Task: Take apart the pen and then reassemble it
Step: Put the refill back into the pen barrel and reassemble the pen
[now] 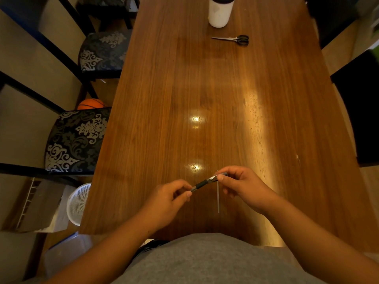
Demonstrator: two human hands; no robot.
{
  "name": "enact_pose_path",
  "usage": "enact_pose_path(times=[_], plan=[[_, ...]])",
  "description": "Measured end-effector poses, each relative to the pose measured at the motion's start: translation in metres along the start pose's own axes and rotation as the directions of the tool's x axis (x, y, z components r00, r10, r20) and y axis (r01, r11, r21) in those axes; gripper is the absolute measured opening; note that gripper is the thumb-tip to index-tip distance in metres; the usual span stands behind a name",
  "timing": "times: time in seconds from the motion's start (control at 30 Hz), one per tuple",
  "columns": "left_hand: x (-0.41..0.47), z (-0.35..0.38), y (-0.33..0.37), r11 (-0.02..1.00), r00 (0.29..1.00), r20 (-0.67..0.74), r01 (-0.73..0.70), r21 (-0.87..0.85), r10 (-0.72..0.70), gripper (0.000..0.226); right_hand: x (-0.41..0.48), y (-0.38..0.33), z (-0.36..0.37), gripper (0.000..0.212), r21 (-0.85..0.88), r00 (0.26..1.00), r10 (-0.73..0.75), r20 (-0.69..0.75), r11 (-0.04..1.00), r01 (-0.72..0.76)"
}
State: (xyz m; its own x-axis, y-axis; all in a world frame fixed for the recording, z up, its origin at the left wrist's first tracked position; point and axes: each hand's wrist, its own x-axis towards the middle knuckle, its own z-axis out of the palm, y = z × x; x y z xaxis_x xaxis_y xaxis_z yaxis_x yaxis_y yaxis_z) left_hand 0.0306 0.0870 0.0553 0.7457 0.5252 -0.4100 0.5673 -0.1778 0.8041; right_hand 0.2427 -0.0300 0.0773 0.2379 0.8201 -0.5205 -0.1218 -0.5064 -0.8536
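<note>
A dark pen body (pixel 205 183) with a black rubber grip is held slanted just above the wooden table (pixel 205 99), near its front edge. My left hand (pixel 170 198) pinches its lower left end. My right hand (pixel 241 186) pinches its upper right end, where a pale clear section shows. A thin pale ink refill (pixel 218 198) lies on the table under my right hand, pointing towards me; its far end is hidden behind the pen and fingers.
Black-handled scissors (pixel 232 39) and a white bottle (pixel 220 11) sit at the table's far end. Patterned chairs (pixel 78 140) line the left side, with a basketball (pixel 91 103) and a white basket (pixel 80 203) on the floor. A dark chair (pixel 361 111) stands to the right.
</note>
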Motion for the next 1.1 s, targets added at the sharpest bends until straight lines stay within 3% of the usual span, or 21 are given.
enact_pose_path(times=[0.17,0.43,0.67,0.87,1.0,1.1], plan=[[0.0,-0.004,0.007,0.996,0.996,0.085,0.013,-0.085,-0.006,0.018,0.0,-0.005,-0.001,0.01,0.014,0.997,0.018,0.075,1.0,-0.019],[0.004,-0.004,0.019,0.987,0.997,0.077,0.031,-0.157,-0.019,0.015,0.003,-0.013,0.001,0.013,-0.063,0.997,-0.007,0.076,0.998,0.012],[0.009,-0.007,0.024,0.963,0.981,0.188,0.094,-0.253,-0.046,0.013,0.003,-0.016,0.0,0.012,0.064,0.996,0.003,0.093,0.998,-0.009],[0.011,-0.005,0.021,0.931,0.971,0.231,0.145,-0.335,-0.069,0.015,0.004,-0.015,0.001,0.014,0.076,0.995,0.01,0.098,0.997,-0.018],[0.013,0.002,0.02,0.966,0.948,0.299,0.17,-0.197,-0.106,0.012,0.008,-0.002,0.003,0.018,0.027,0.994,0.06,0.092,0.998,-0.063],[0.014,0.008,0.014,0.985,0.939,0.309,0.169,-0.027,-0.153,0.009,0.008,0.022,0.002,0.014,-0.113,0.993,0.113,0.033,0.988,-0.109]])
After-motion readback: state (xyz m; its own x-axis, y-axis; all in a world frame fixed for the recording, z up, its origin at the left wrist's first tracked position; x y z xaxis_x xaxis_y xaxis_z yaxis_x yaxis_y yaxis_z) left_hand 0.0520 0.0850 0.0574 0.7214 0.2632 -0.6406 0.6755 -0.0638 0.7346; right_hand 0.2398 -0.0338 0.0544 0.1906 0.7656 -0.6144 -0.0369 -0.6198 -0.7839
